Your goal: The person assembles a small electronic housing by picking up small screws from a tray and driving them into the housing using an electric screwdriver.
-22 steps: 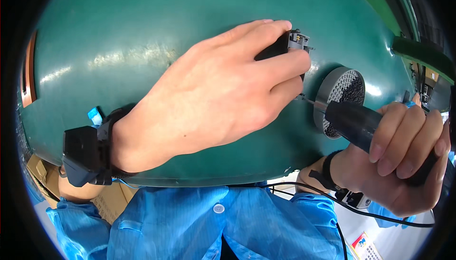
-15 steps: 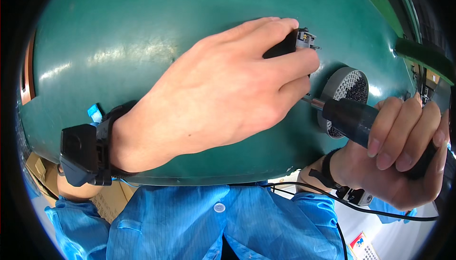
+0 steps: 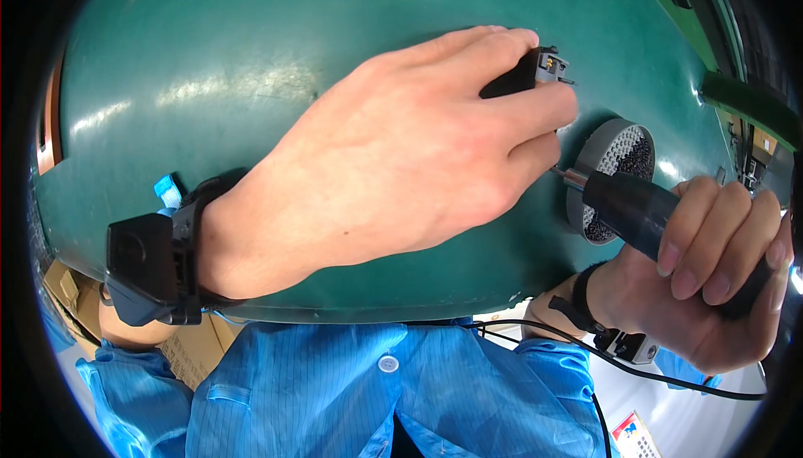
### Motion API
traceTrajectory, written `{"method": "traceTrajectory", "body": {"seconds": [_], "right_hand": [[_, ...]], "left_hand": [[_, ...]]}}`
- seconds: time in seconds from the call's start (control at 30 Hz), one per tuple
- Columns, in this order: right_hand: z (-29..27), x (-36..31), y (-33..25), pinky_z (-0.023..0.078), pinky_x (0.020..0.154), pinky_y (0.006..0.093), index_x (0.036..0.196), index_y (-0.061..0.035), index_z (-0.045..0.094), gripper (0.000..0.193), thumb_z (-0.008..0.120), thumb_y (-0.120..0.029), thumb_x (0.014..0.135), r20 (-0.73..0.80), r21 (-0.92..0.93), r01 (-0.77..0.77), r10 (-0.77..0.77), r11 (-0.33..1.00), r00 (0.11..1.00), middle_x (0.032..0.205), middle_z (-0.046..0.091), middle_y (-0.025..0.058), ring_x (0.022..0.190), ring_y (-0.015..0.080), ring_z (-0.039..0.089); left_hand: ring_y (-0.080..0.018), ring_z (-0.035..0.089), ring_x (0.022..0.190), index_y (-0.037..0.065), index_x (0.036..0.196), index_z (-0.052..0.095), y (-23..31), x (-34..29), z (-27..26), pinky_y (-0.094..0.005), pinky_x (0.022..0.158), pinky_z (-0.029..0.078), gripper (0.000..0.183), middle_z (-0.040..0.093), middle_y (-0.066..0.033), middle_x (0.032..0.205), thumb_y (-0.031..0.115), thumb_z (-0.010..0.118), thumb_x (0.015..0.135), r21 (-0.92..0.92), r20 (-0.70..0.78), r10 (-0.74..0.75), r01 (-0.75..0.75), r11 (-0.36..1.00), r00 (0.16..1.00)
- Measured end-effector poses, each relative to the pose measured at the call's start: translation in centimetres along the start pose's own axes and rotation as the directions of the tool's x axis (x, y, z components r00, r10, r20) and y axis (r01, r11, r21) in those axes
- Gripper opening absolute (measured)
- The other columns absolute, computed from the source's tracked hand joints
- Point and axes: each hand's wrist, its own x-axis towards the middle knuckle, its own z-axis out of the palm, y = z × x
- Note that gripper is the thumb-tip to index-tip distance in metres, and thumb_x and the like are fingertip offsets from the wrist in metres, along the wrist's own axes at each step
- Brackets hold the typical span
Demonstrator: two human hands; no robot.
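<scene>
My left hand (image 3: 401,153) lies palm-down on the green table mat (image 3: 209,65), its fingers closed over a small black part with a connector end (image 3: 542,69). My right hand (image 3: 719,270) grips the black handle of a screwdriver (image 3: 636,207). Its thin metal tip points left and disappears under the fingers of my left hand. What the tip touches is hidden. Just behind the screwdriver a round grey mesh container (image 3: 615,161) stands on the mat.
A black wrist device (image 3: 150,266) is strapped to my left forearm, and a black cable (image 3: 636,366) runs from my right wrist strap. Cardboard boxes (image 3: 180,353) sit below the table's near edge. Dark equipment (image 3: 749,102) lines the right side.
My right hand has shifted a little to the right and down with the screwdriver. My left hand has stayed on the black part.
</scene>
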Motion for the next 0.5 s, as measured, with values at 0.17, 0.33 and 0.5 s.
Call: {"method": "traceTrajectory", "body": {"seconds": [0.17,0.33,0.5], "right_hand": [[-0.04,0.04,-0.04,0.050,0.050,0.0369,0.119,-0.0006,0.044,0.025,0.038,-0.022,0.109,0.012,0.034,0.011,-0.011,0.999,1.000,0.078,0.054,0.0142,0.057,0.0239,0.053],[0.13,-0.16,0.16,0.051,0.050,0.0376,0.121,-0.0006,0.044,0.026,0.036,-0.023,0.110,0.060,0.130,0.045,-0.053,0.990,0.997,0.078,0.054,0.0156,0.057,0.0249,0.054],[0.38,-0.33,-0.09,0.051,0.052,0.0376,0.121,-0.0010,0.043,0.024,0.038,-0.021,0.110,-0.037,0.002,-0.011,0.011,1.000,0.999,0.080,0.055,0.0162,0.059,0.0255,0.054]], "left_hand": [[-0.0333,0.064,0.118,0.003,0.093,0.072,0.16,0.09,-0.19,-0.0412,0.091,0.061,0.022,0.063,-0.0070,0.115,0.013,0.075,0.074,0.011,0.025,-0.010,0.009,1.000,1.000],[-0.0335,0.064,0.118,0.002,0.092,0.072,0.26,0.15,-0.21,-0.0410,0.090,0.061,0.019,0.063,-0.0072,0.113,0.013,0.073,0.077,0.004,0.046,-0.013,0.012,1.000,0.999],[-0.0341,0.063,0.119,0.002,0.092,0.072,0.18,0.00,0.01,-0.0411,0.090,0.061,0.019,0.063,-0.0072,0.113,0.013,0.074,0.077,0.008,0.035,-0.009,0.008,1.000,0.999]]}}
